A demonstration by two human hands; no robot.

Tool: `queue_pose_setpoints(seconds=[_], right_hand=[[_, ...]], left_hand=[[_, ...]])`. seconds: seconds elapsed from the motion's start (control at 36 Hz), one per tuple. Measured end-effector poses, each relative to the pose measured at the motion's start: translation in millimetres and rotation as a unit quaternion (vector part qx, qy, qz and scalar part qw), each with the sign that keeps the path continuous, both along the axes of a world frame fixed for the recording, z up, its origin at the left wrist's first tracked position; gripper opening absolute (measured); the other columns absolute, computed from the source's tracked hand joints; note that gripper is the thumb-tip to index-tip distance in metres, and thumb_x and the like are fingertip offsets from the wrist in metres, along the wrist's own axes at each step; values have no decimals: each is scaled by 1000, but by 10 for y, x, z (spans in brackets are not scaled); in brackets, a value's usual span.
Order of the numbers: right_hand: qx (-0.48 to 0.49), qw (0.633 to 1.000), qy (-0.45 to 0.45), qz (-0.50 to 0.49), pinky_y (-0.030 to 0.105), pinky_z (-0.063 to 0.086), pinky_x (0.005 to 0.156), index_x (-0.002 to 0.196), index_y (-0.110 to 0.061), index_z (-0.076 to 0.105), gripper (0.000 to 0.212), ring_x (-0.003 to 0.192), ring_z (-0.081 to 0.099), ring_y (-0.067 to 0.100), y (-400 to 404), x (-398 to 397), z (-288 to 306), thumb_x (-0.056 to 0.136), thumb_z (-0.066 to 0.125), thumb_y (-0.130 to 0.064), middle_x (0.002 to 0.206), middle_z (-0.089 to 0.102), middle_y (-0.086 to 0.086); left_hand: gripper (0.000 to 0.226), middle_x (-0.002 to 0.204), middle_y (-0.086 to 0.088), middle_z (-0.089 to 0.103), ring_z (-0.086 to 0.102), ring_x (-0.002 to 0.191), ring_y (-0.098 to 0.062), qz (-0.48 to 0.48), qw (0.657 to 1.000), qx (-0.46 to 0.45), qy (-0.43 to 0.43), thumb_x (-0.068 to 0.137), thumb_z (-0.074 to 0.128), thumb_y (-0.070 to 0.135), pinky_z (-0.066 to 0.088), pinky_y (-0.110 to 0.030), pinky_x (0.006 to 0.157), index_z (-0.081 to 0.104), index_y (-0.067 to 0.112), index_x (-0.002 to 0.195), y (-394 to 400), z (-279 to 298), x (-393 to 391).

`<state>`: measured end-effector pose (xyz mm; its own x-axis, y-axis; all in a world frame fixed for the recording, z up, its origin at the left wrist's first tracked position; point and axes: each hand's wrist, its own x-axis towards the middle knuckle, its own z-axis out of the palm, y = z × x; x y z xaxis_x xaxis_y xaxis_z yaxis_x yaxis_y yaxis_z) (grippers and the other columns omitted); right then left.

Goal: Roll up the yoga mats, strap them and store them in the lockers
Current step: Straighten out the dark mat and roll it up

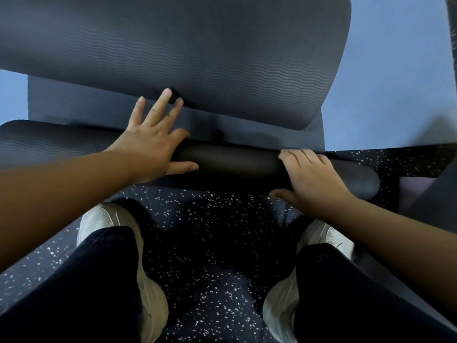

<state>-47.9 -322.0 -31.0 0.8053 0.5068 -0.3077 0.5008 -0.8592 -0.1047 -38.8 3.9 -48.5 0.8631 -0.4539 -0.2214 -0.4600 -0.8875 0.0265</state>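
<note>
so the rolled mat [237, 167] lies left-to-right mid-frame, my right hand [311, 179] curled over it, left hand [153, 144] flat-fingered on it (unrolled part's up-frame), so I'd push away.

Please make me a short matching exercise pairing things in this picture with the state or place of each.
Things:
1. left hand
2. right hand
3. rolled part of the mat
4. flat mat

States or places:
a. lies between the two hands
b. spread out beyond the roll, ribbed surface showing
c. fingers curled over the roll
d. fingers straight and spread, palm on the roll

Pairs: 1-d, 2-c, 3-a, 4-b
</note>
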Motion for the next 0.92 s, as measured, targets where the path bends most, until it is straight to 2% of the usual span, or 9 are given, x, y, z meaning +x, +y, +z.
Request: queue_pose_setpoints(seconds=[0.08,0.14,0.28,0.42,0.5,0.61,0.75,0.92], right_hand=[[5,1000,5,-24,48,45,90,127,-5,56,77,116,52,34,1,44,12,72,64,-58,126,58,12],[8,999,-5,-41,48,45,88,128,-6,57,77,111,50,34,5,72,36,72,63,-58,121,56,13],[-2,999,-7,-51,49,44,91,133,-4,54,75,109,50,36,36,105,56,77,63,-53,119,55,14],[26,995,-10,-91,50,43,92,124,-5,55,57,113,51,37,68,117,63,84,66,-44,120,59,14],[26,996,-16,-88,49,41,93,124,-5,55,52,116,50,37,86,153,64,87,63,-41,123,59,15],[21,994,-8,-106,49,36,100,133,-7,52,51,127,43,33,109,204,59,95,53,-40,136,52,11],[15,992,-58,-108,50,44,83,125,-2,60,51,108,48,39,121,278,33,95,49,-41,116,55,17],[12,993,-47,-106,49,42,84,133,-10,54,48,107,48,38,163,359,81,97,47,-39,116,55,17]], left_hand=[[83,151,-26,31,11,145,-41,14,999,-23,-26,86,20,72,13,-69,108,66,7,112,-14,-46,-8],[75,151,-25,31,13,145,-40,30,998,-41,-39,88,25,66,13,-67,109,66,7,110,-28,-58,7],[70,151,-27,32,19,144,-40,53,995,-70,-49,89,28,59,18,-66,108,62,3,112,-75,-55,37],[64,148,-27,36,25,142,-42,59,993,-89,-60,89,32,53,22,-67,107,59,-1,107,-99,-27,54],[66,149,-26,36,25,142,-40,60,993,-88,-54,87,32,56,22,-65,107,59,-1,108,-93,-9,55],[80,153,-22,31,17,146,-35,68,994,-80,-20,81,31,66,17,-62,111,56,1,120,-76,20,54],[92,156,-19,25,10,148,-31,73,996,-60,3,76,29,72,12,-58,114,47,4,135,-57,44,62],[93,160,-15,16,0,149,-28,77,996,-31,26,80,30,75,6,-56,116,38,8,144,-64,95,87]])
